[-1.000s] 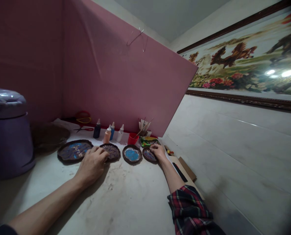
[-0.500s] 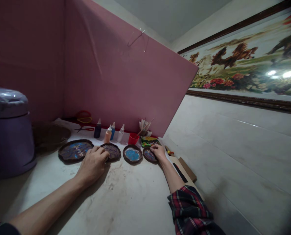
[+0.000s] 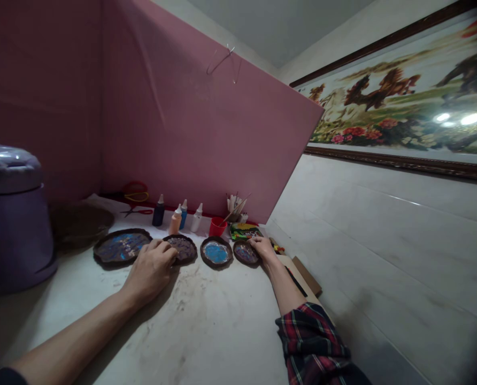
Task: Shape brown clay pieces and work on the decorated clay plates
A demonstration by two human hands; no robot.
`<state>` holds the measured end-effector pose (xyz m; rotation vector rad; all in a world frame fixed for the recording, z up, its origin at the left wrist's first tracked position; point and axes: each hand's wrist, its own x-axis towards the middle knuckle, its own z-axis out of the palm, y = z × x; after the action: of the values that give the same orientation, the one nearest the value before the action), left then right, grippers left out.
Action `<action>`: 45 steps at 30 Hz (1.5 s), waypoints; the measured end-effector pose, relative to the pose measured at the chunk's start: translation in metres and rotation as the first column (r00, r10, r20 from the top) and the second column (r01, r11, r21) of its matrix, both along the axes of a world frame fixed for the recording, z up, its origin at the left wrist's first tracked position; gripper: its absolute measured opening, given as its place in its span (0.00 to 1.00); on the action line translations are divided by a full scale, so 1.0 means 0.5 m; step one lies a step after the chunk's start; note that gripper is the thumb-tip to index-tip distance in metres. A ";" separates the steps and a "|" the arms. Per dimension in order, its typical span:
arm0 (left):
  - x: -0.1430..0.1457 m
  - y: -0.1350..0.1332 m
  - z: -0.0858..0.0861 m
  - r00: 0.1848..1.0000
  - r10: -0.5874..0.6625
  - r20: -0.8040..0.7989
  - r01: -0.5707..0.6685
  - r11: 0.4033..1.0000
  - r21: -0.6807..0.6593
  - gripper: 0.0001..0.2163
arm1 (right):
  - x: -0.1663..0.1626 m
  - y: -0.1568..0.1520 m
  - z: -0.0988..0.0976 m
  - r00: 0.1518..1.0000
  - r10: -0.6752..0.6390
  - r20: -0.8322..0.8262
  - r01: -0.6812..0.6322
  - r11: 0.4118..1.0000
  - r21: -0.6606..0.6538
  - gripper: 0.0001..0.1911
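Observation:
A row of dark round clay dishes lies on the white table (image 3: 206,321). My left hand (image 3: 150,270) rests with curled fingers on the near edge of the second dish (image 3: 182,247), next to the large blue-streaked dish (image 3: 120,246). My right hand (image 3: 262,247) has its fingers closed on the rim of the smallest dish (image 3: 244,252) at the right end. Between the two hands sits a dish with a bright blue centre (image 3: 216,252).
Behind the dishes stand small paint bottles (image 3: 176,219), a red cup (image 3: 217,226) with sticks, a green packet (image 3: 244,231) and scissors (image 3: 138,212). A purple lidded bin (image 3: 9,214) stands at the left. A pink board (image 3: 182,123) backs the table; cardboard pieces (image 3: 305,275) lie at its right edge.

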<state>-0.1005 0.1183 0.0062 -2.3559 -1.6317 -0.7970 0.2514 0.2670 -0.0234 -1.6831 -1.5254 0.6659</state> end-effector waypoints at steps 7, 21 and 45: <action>0.001 0.000 0.000 1.000 0.000 0.004 0.000 1.000 0.008 0.10 | -0.008 -0.006 0.002 1.000 0.020 0.016 -0.020 1.000 -0.005 0.15; 0.001 -0.001 0.000 1.000 0.013 0.003 -0.013 1.000 -0.005 0.11 | -0.017 0.008 -0.010 0.997 -0.003 0.077 0.002 1.000 0.019 0.15; 0.002 -0.002 0.001 1.000 0.012 0.004 -0.012 1.000 -0.007 0.09 | -0.007 0.005 -0.005 0.993 -0.015 0.117 0.011 0.999 0.041 0.15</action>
<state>-0.0994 0.1174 0.0068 -2.3486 -1.6507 -0.7965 0.2478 0.2695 -0.0259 -1.7261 -1.5973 0.5336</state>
